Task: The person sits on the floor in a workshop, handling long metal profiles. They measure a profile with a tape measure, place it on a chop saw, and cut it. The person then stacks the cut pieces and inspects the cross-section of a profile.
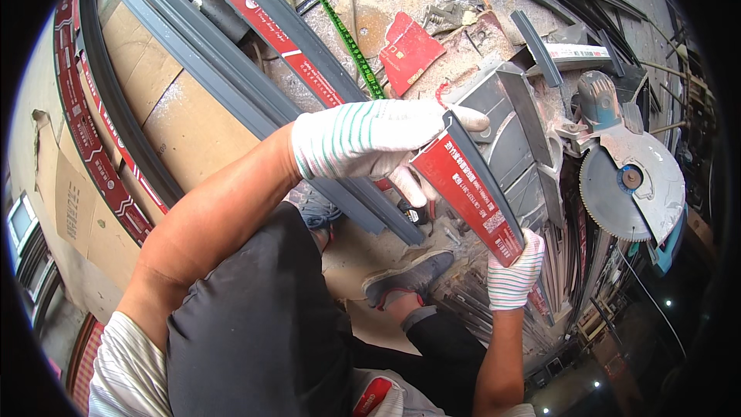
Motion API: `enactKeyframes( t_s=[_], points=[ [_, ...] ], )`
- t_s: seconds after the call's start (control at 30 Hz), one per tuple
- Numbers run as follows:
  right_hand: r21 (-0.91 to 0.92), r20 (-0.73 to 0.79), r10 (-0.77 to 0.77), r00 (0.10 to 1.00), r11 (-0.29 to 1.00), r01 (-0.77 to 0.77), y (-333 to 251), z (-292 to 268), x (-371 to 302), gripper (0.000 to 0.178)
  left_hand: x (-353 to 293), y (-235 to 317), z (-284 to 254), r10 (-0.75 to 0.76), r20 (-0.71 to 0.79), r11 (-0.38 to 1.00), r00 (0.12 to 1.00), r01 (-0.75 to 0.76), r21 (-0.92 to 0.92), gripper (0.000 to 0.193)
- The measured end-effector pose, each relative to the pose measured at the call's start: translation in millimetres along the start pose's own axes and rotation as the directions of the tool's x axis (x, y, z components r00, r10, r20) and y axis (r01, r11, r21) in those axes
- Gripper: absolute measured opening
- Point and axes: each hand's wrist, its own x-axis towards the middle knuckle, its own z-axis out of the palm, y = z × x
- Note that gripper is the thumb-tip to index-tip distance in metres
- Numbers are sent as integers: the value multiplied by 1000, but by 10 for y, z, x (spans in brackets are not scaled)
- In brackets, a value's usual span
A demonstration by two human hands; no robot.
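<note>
A short length of grey metal profile (472, 197), its face covered in red printed film, slants across in front of my body. My left hand (378, 139), in a white glove with green stripes, grips its upper left end, fingers partly hidden behind it. Around the lower right end close the fingers of my right hand (515, 274), gloved the same way. Beyond the piece lies the grey bed (517, 120) of a mitre saw. To the right of that bed, the toothed saw blade (617, 193) shows partly under its pale guard.
Long grey profiles (208, 69) run diagonally at left over cardboard (143, 54). A green tape measure (340, 27) lies stretched out beyond my left hand. A torn red scrap (409, 52) lies on the dusty surface. Several narrow offcuts (471, 305) lie below the saw, near my shoe (407, 276).
</note>
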Motion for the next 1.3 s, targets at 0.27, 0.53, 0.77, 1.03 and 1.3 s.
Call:
enactKeyframes(
  t_s=[0.27, 0.53, 0.77, 1.03, 1.3],
  points=[
    [72, 58, -21, 998, 997, 17, 45, -26, 2, 78, 67, -61, -13, 81, 79, 990, 994, -71, -123, 68],
    [185, 22, -160, 987, 971, 154, 47, -116, 41, 94, 65, -71, 16, 117, 49, 991, 992, -113, -71, 74],
    [110, 17, -247, 969, 964, 244, 121, -92, 9, 82, 83, -55, 28, 119, 39, 990, 992, -115, -82, 72],
    [180, -8, -236, 972, 956, 233, 115, -74, -16, 80, 106, -116, -15, 103, 31, 984, 994, -97, -147, 71],
    [274, -54, -172, 984, 945, 180, 97, -45, -53, 78, 108, -131, -20, 87, 15, 983, 996, -84, -162, 70]
  ],
)
